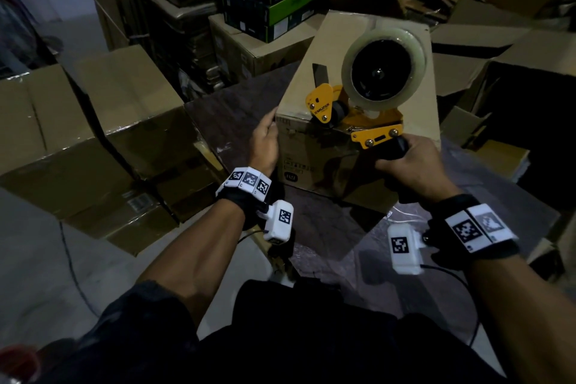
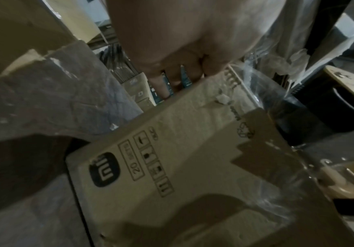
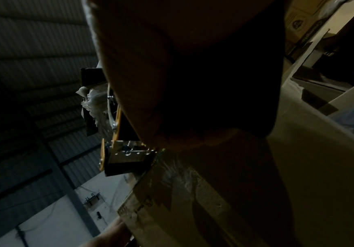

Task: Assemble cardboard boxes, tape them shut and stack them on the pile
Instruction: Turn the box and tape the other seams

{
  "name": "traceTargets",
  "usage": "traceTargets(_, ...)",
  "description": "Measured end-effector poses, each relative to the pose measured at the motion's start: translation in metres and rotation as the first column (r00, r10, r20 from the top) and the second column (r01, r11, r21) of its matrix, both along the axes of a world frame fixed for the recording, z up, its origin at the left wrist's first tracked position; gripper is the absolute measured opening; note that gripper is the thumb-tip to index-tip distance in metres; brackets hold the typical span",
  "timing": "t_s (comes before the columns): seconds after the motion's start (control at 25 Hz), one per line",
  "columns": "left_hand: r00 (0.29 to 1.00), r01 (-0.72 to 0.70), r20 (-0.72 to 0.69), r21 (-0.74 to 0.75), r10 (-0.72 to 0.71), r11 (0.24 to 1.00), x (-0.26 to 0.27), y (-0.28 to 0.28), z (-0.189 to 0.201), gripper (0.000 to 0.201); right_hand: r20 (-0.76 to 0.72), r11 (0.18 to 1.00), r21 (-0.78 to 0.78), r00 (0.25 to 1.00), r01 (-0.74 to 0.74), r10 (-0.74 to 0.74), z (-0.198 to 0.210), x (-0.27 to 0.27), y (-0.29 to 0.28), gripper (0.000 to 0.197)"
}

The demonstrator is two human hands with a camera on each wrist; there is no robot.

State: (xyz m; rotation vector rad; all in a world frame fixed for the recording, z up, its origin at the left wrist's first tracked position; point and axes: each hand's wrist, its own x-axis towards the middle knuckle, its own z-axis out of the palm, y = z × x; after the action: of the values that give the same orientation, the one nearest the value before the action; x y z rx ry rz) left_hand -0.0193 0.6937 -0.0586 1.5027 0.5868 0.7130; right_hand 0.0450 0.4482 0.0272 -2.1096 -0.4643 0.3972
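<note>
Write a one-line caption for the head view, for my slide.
Right hand holds a yellow tape dispenser against the top edge of the cardboard box; left hand grips its corner.

At centre frame, the right hand (image 1: 414, 162) is gripping a tape gun (image 1: 367, 103) on the box (image 1: 311, 162); the left hand (image 1: 265, 142) is holding its edge.

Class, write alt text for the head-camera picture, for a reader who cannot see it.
A person's right hand grips a yellow tape dispenser at the near top edge of a cardboard box, while the left hand holds the box's left edge. The box stands on a dark table among stacked cartons.
</note>
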Motion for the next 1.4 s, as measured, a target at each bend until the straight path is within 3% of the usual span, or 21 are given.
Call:
traceTargets(0.16, 0.997, 0.063, 0.055, -0.138, -0.056, 0.988, -0.006, 0.001, -0.004, 0.04, 0.004, 1.0, 0.009, 1.0, 0.012, -0.012, -0.003, 0.001, 0.001, 0.034)
traceTargets(0.28, 0.996, 0.073, -0.062, 0.103, -0.067, 0.992, -0.009, 0.0, -0.01, 0.051, -0.016, 1.0, 0.026, 1.0, 0.016, -0.015, -0.002, 0.001, 0.0, 0.032)
traceTargets(0.4, 0.985, 0.028, -0.172, 0.267, 0.019, 0.963, -0.004, 0.003, -0.017, 0.044, -0.009, 1.0, 0.022, 1.0, 0.018, -0.018, -0.002, 0.0, 0.0, 0.032)
traceTargets(0.48, 0.994, 0.009, -0.112, 0.223, 0.017, 0.975, -0.001, 0.007, -0.019, 0.042, -0.003, 1.0, 0.018, 1.0, 0.016, -0.016, -0.002, 0.0, 0.001, 0.032)
traceTargets(0.64, 0.999, 0.045, 0.028, -0.01, -0.044, 0.999, 0.002, 0.01, -0.023, 0.04, -0.006, 1.0, -0.003, 1.0, 0.023, -0.023, 0.001, -0.002, 0.001, 0.032)
traceTargets(0.72, 0.991, 0.104, 0.092, -0.074, -0.097, 0.992, 0.003, 0.005, -0.016, 0.053, -0.007, 0.999, -0.011, 0.999, 0.032, -0.032, 0.004, -0.004, 0.002, 0.032)
traceTargets(0.84, 0.997, 0.075, -0.03, -0.013, -0.076, 0.997, 0.008, -0.006, -0.005, 0.055, -0.001, 0.999, -0.025, 0.999, 0.042, -0.042, 0.006, -0.006, 0.003, 0.031)
traceTargets(0.96, 0.997, 0.062, -0.033, -0.033, -0.063, 0.998, 0.012, -0.007, 0.0, 0.052, 0.006, 0.998, -0.046, 0.999, 0.046, -0.045, 0.005, -0.006, 0.007, 0.026)
traceTargets(1.04, 0.997, 0.063, -0.026, -0.133, -0.067, 0.989, 0.013, -0.002, 0.001, 0.053, 0.006, 0.997, -0.055, 0.998, 0.062, -0.062, 0.003, -0.004, 0.01, 0.023)
traceTargets(1.16, 0.994, 0.072, 0.098, -0.302, -0.044, 0.951, 0.021, 0.004, 0.008, 0.063, 0.001, 0.994, -0.074, 0.997, 0.074, -0.074, 0.004, -0.004, 0.014, 0.024)
traceTargets(1.28, 1.0, -0.028, -0.008, -0.181, 0.027, 0.983, 0.03, -0.006, 0.018, 0.055, 0.019, 0.993, -0.092, 0.997, 0.078, -0.077, 0.01, -0.005, 0.014, 0.021)
traceTargets(1.4, 0.99, -0.132, 0.018, -0.194, 0.138, 0.972, 0.038, -0.013, 0.017, 0.045, 0.042, 0.988, -0.138, 0.997, 0.066, -0.061, 0.017, -0.004, 0.013, 0.015)
